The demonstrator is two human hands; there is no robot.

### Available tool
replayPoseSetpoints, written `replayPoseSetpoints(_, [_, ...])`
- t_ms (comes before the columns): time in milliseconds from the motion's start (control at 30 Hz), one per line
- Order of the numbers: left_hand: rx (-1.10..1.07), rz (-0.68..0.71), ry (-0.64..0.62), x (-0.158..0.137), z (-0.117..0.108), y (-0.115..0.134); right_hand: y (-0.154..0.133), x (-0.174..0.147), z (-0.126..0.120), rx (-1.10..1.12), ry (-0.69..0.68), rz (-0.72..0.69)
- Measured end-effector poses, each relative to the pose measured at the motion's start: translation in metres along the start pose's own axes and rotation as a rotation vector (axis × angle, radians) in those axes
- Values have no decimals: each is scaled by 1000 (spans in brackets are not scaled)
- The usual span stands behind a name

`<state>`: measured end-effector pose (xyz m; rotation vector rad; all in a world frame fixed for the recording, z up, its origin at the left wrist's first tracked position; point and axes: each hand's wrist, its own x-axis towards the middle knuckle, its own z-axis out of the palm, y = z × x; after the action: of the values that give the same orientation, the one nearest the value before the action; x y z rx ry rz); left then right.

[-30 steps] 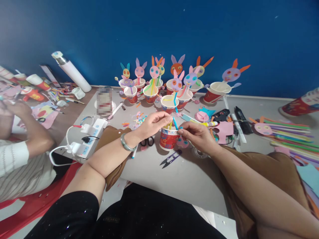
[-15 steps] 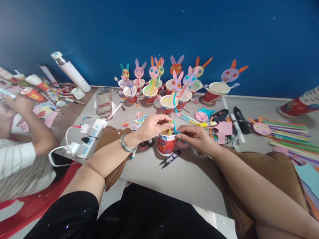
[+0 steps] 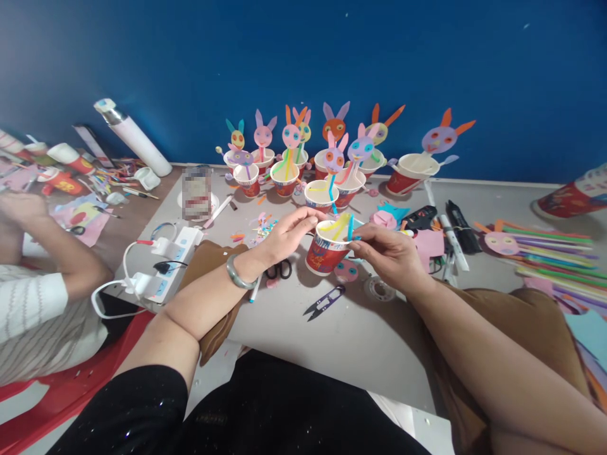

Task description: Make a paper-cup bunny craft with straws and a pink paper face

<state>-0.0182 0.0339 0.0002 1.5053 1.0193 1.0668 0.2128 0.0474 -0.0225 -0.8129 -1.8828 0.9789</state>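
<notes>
A red paper cup [image 3: 327, 256] with a white rim is tilted slightly in front of me. Inside it lies a yellow strip [image 3: 337, 226], and a blue strip [image 3: 350, 229] stands at the right of its rim. My right hand [image 3: 391, 253] pinches the cup's rim beside the blue strip. At the left of the rim is my left hand [image 3: 291, 232], fingers loosely bent and nothing visible in them; whether it touches the cup I cannot tell. Below the cup lie thread snips [image 3: 325, 303]. A pink paper face [image 3: 346, 270] is just behind the cup's right side.
Paper cups with rabbit heads [image 3: 284, 183] line the blue wall. Black-handled scissors [image 3: 279, 270], a tape roll [image 3: 379, 289], markers [image 3: 453, 243] and coloured strips [image 3: 554, 246] lie about. A power strip [image 3: 173, 265] is at left, and another person's arm [image 3: 71, 253] is beyond it.
The cup has shifted right and tilted, with my right hand moving along. My left hand has come away from the strips inside and sits left of the rim.
</notes>
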Motion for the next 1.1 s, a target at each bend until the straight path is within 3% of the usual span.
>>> replayPoseSetpoints(200, [-80,-22,-50,3,0,-10,-2,-1,-1,-57,-3,-77])
replayPoseSetpoints(500, [-222,-82,35,2,1,-5,-2,0,-1,-4,-17,-109])
replayPoseSetpoints(633, [-143,-62,90,-1,3,1,-2,0,0,-35,-9,-108])
replayPoseSetpoints(800, [42,56,134,-2,5,1,5,0,0,-31,12,-82])
replayPoseSetpoints(1100, [29,-121,-32,0,0,9,1,3,-3,-12,-92,-92])
